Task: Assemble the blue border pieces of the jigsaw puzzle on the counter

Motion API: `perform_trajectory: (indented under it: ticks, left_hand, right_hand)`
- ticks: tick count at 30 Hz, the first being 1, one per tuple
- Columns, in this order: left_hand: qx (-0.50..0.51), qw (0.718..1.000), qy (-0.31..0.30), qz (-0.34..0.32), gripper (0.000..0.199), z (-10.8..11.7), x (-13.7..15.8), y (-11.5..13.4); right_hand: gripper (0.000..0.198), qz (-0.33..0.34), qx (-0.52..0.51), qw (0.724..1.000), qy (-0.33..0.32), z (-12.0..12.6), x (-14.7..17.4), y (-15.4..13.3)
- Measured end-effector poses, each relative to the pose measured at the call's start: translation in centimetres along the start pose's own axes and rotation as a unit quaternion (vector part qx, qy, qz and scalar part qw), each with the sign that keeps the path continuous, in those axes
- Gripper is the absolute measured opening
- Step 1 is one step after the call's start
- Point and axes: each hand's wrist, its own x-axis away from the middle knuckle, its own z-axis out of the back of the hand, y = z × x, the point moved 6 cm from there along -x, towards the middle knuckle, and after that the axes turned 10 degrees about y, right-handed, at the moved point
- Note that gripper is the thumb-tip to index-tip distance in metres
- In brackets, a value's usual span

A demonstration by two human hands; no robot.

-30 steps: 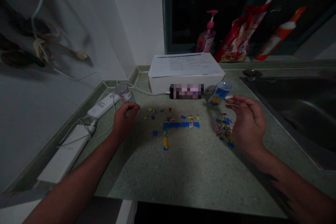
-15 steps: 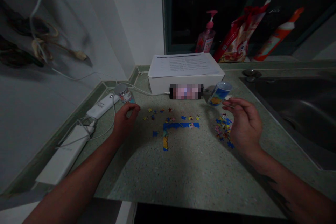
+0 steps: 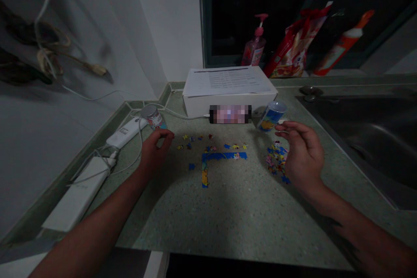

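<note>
My left hand [image 3: 155, 147] hovers over the counter at the left. Its thumb and forefinger meet in a loop, and nothing shows between them. My right hand [image 3: 304, 152] is at the right, beside a heap of loose jigsaw pieces [image 3: 276, 158] that it partly covers. Its fingers are curled with the tips close together; whether they hold a small piece is too dim to make out. Between my hands lies a joined puzzle border, with a blue top strip [image 3: 224, 155] and a yellow-blue side strip [image 3: 204, 176]. A single blue piece [image 3: 192, 166] lies left of it.
Several sorted pieces [image 3: 189, 138] lie above the border. A blue tin [image 3: 272, 116] and a silver-lidded jar [image 3: 153, 117] flank a phone [image 3: 230, 114] leaning on a white box [image 3: 197, 106]. White power strips [image 3: 80, 193] with cords are at left, a sink [image 3: 368, 130] at right.
The view has shifted very slightly. Both hands keep the same pose, and the puzzle pieces lie as before.
</note>
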Motion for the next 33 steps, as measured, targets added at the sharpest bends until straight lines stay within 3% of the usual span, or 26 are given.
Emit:
perform_trajectory:
  ticks: [33]
  left_hand:
    - [-0.024,1.0,-0.007,0.0,0.023,-0.05,0.35,-0.16]
  right_hand:
    - [0.02,-0.01,-0.002,1.0,-0.01,-0.43,0.39,-0.24]
